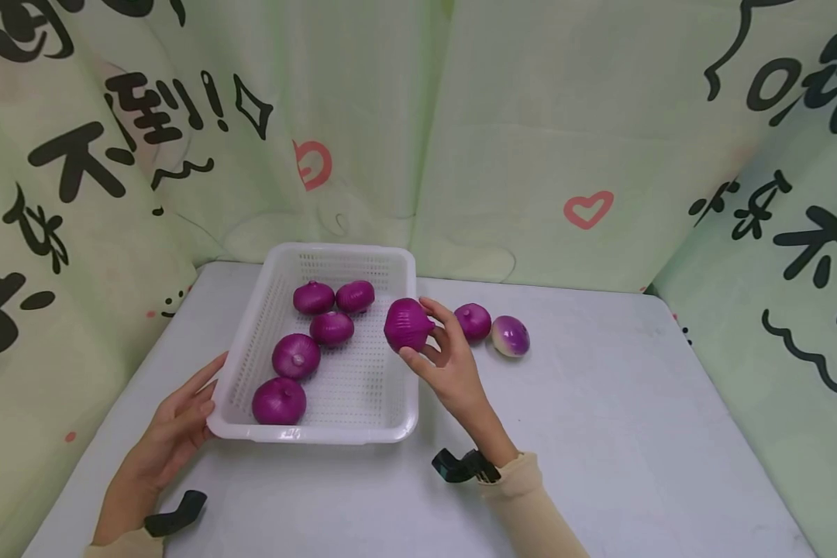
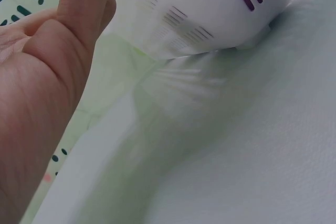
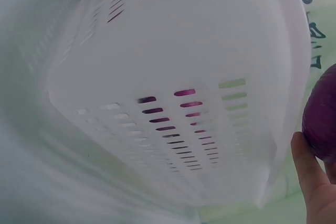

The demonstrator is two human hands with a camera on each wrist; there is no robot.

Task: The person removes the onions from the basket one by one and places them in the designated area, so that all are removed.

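The left hand (image 1: 170,438) is at the near left corner of the white basket (image 1: 384,434); its fingers are extended, only slightly bent, touching the outer side without visibly clasping it. The basket stands toward the far left corner of the desk (image 1: 635,434), longer sides running from far edge to near edge, with five onions (image 1: 296,356) mostly in its left half. The held onion (image 1: 406,325) is raised over the basket's right rim, just left of the right hand (image 1: 453,360), the nearer of the hands. That hand's thumb and fingers are spread to the onion's width and pinch it; its axis runs roughly left to right, pointed neck toward the palm. Farther right, near the desk's far edge, lie a plain purple onion (image 1: 473,322), partly behind the hand, and a two-toned onion (image 1: 511,336).

The basket looks like moulded plastic, round-cornered, with slotted walls and a perforated floor. The five inside are glossy, several squat. The held one is rounder, its skin finely ribbed. The two-toned one is smooth, fading from purple to whitish. The desk is pale and matte.
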